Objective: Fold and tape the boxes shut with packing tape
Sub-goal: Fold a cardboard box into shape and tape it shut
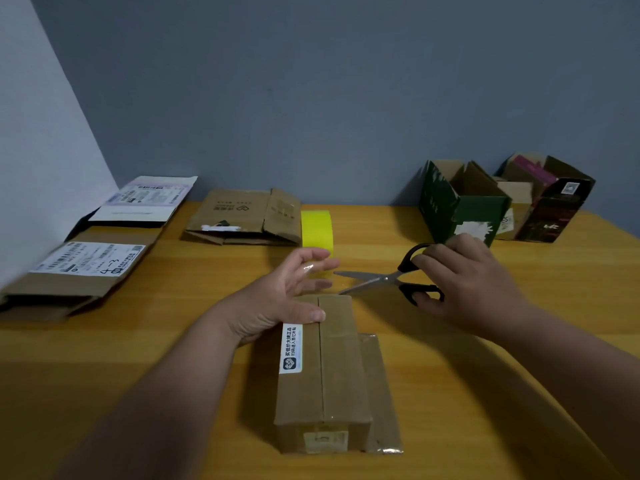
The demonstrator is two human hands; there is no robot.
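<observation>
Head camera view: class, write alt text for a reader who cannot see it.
A right hand holds open black-handled scissors at clear tape stretched from the left hand, which rests on a closed cardboard box. A yellow tape roll stands behind on the wooden table.

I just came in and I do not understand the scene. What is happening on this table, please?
A person is taping a brown cardboard box shut on a wooden table. The left hand rests on the box's far end, fingers straight, near a clear tape strip running toward the yellow tape roll. The right hand holds black-handled scissors, blades open at the strip, not yet cut. Flattened boxes and open boxes wait behind.
</observation>
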